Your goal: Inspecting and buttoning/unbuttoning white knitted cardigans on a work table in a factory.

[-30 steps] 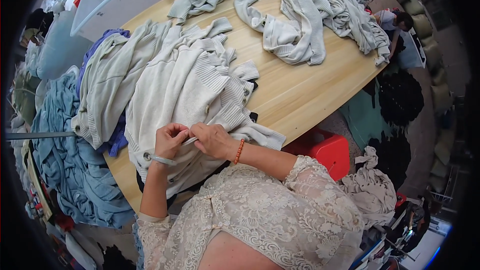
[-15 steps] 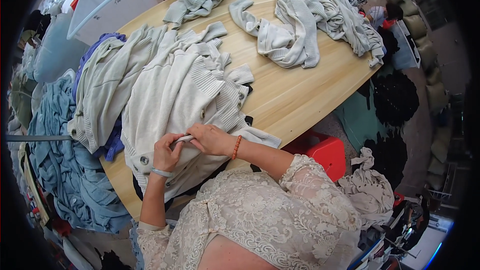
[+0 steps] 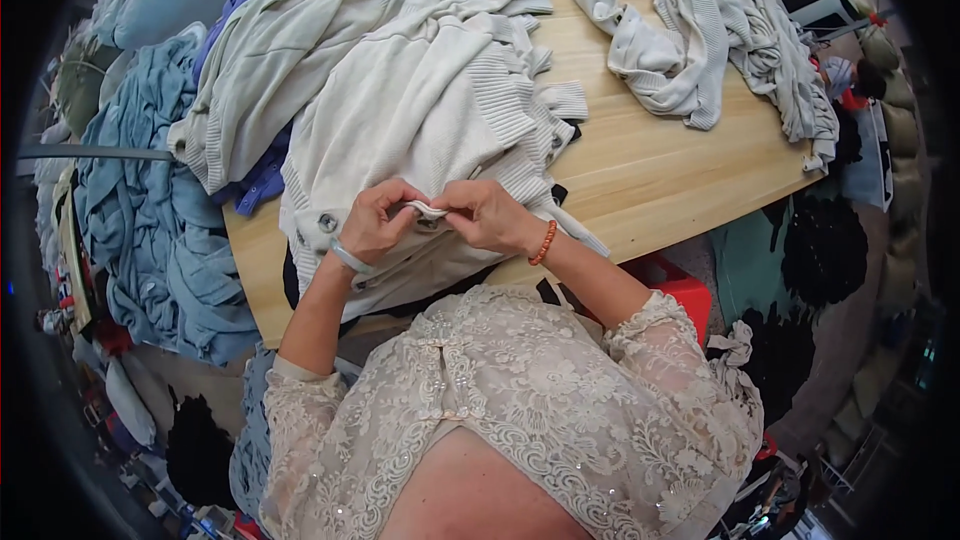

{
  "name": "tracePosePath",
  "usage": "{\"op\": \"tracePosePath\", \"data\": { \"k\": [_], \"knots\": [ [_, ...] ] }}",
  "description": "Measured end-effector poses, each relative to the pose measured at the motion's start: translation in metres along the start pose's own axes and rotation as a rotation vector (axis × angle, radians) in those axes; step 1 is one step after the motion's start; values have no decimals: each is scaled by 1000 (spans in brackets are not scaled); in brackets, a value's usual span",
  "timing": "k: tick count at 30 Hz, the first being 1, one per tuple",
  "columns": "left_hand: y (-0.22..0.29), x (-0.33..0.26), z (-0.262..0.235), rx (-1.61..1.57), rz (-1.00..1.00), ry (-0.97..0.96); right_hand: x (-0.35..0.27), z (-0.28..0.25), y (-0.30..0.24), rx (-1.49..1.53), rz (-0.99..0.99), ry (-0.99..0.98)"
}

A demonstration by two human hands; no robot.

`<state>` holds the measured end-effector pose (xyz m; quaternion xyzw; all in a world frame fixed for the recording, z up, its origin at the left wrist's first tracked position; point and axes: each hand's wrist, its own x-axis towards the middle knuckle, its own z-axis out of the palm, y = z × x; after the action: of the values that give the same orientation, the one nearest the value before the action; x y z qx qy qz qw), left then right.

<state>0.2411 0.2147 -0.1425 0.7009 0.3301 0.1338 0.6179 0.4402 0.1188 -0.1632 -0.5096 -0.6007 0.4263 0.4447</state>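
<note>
A cream knitted cardigan [image 3: 390, 110] with ribbed edges and dark buttons lies spread on top of a pile at the table's near edge. My left hand [image 3: 377, 223] and my right hand [image 3: 487, 215] both pinch its front edge, close together, with a short fold of the knit stretched between the fingertips. A button [image 3: 428, 224] shows just below that fold. Another button [image 3: 327, 222] sits to the left of my left hand. The fingertips themselves are partly hidden by the cloth.
Left of the cardigan lie more pale knits [image 3: 270, 60] over a purple garment [image 3: 262, 172]. Blue-grey knits [image 3: 165, 240] are heaped beside the wooden table [image 3: 660, 190]. Further pale knits [image 3: 680, 50] lie at the far right. A red stool [image 3: 690, 300] stands under the right edge.
The view has shifted, so the table sits higher and further right. My hands have moved along the cardigan's edge, and a button now shows between them.
</note>
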Motion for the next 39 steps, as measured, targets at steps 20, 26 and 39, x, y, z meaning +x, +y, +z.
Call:
{"op": "tracePosePath", "data": {
  "k": [20,26,39],
  "knots": [
    [19,60,71,992,412,132,-34,-8,13,-666,110,143],
    [10,69,57,757,194,158,-37,-8,20,-538,14,289],
    [8,78,42,-165,-161,89,-19,-12,-4,-402,32,441]
  ]
}}
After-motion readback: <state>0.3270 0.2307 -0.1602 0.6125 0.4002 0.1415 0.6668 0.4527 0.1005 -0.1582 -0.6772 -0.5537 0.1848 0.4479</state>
